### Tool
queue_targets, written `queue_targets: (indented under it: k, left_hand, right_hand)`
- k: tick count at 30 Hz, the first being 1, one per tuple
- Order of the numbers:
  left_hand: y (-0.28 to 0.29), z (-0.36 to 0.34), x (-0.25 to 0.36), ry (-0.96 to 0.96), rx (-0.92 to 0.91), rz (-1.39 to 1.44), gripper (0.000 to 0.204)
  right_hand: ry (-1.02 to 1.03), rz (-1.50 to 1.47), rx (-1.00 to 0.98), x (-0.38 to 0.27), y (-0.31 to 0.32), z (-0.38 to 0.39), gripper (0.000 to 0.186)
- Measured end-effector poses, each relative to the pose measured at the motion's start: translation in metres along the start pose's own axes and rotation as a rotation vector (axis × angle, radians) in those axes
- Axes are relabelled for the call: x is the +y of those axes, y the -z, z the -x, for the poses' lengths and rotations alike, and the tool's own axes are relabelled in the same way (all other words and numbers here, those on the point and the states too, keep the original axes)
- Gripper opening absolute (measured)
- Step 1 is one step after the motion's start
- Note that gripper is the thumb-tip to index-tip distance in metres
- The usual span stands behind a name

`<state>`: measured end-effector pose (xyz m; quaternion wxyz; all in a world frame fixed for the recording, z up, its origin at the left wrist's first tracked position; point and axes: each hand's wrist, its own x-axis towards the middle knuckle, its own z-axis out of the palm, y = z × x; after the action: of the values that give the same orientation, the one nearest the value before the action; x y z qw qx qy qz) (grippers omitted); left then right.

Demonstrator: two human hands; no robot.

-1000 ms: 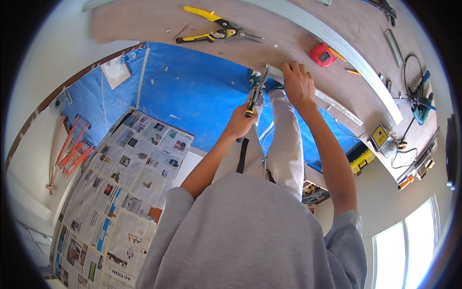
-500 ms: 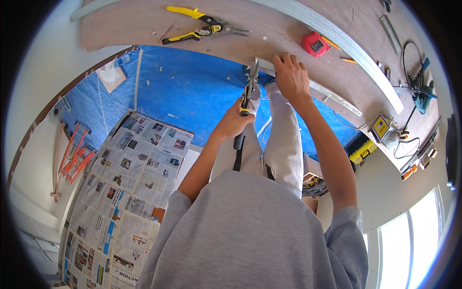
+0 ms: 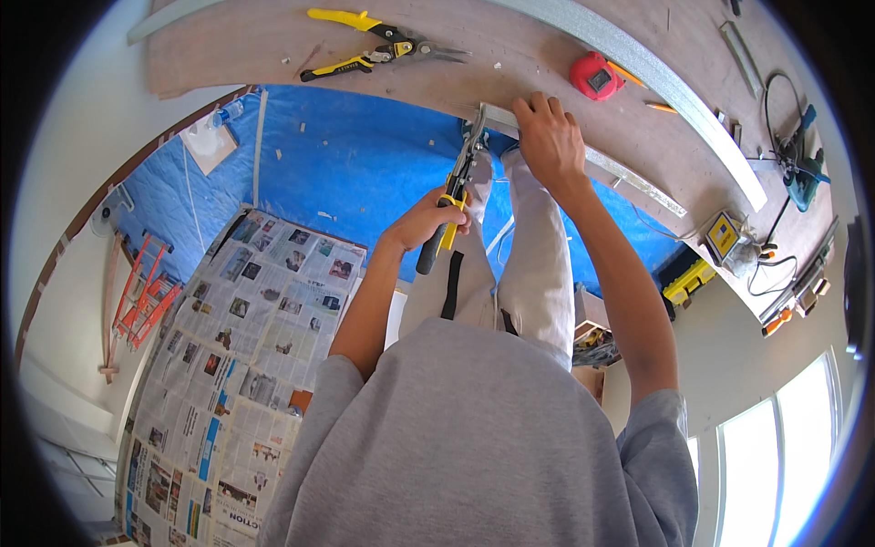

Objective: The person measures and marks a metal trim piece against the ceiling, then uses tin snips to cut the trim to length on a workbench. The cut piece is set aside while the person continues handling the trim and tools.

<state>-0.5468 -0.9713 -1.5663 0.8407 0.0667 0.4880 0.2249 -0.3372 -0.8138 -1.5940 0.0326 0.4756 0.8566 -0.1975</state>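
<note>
My left hand [image 3: 422, 221] is closed around the handles of a pair of pliers [image 3: 469, 157] with long silver jaws and grey, black and yellow grips. The jaws point away from me and meet the left end of a narrow metal channel [image 3: 636, 185]. This channel lies along the near edge of the wooden worktop [image 3: 246, 55]. Just right of the jaws, my right hand [image 3: 552, 146] grips the channel from above, fingers curled over it. Whether the jaws are clamped on the metal is too small to tell.
Yellow-and-black snips [image 3: 387, 50] lie far left on the worktop. A red tape measure [image 3: 594, 77], pencils, a long metal strip [image 3: 674, 82] and a corded tool [image 3: 802, 182] are farther right. Below are a blue sheet [image 3: 355, 146] and a newspaper-covered surface [image 3: 264, 301].
My left hand has shifted slightly left, and the pliers' handles have swung left and turned, showing more yellow. My right hand stays on the channel.
</note>
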Motion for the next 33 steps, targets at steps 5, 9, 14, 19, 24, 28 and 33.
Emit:
queue_targets:
  k: [5, 9, 14, 19, 24, 28, 33]
  left_hand:
    - [0.003, 0.001, 0.002, 0.019, 0.038, -0.096, 0.034]
    - [0.001, 0.003, 0.002, 0.018, 0.037, -0.066, 0.034]
    - [0.000, 0.012, 0.012, 0.058, 0.035, -0.041, 0.036]
    - [-0.006, 0.021, 0.017, 0.128, 0.058, 0.059, 0.039]
    - [0.001, 0.013, 0.009, 0.049, -0.081, 0.234, 0.038]
    - [0.010, 0.001, -0.003, -0.002, -0.113, 0.144, 0.041]
    - [0.011, -0.004, -0.011, -0.057, -0.099, 0.108, 0.048]
  right_hand:
    - [-0.009, 0.010, 0.021, -0.002, 0.001, 0.001, 0.022]
    - [0.008, 0.018, 0.016, -0.002, 0.003, 0.000, 0.027]
    - [-0.015, 0.030, -0.053, -0.003, 0.005, 0.001, 0.028]
    - [-0.013, 0.019, -0.044, -0.005, 0.007, 0.001, 0.028]
    - [-0.021, 0.011, -0.053, -0.005, 0.008, 0.000, 0.028]
    - [-0.033, 0.012, -0.071, -0.004, 0.005, 0.000, 0.027]
    - [0.005, 0.018, -0.004, -0.004, 0.004, 0.000, 0.030]
